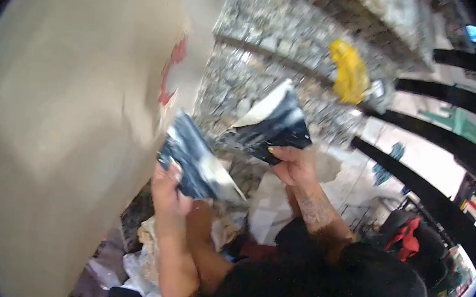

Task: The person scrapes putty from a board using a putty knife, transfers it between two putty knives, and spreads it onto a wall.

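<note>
My left hand [166, 188] grips a dark, flat putty spreader [193, 154] smeared with white paste, close beside the beige wall [72, 106]. In my right hand [295, 168] is a second dark putty spreader [282, 124], its upper left edge carrying a thick band of cream-white putty [263, 105]. The two spreaders are held near each other, with a small gap between them. Both are somewhat blurred. On the wall, a ragged red patch [171, 70] shows near its edge.
Speckled stone stairs [262, 40] rise ahead, with a yellow bag or cloth [347, 73] on a step. Black railing bars [428, 132] run along the right. Beyond them are a green plastic stool [466, 126] and a red item [408, 238]. Crumpled plastic [139, 272] lies low on the left.
</note>
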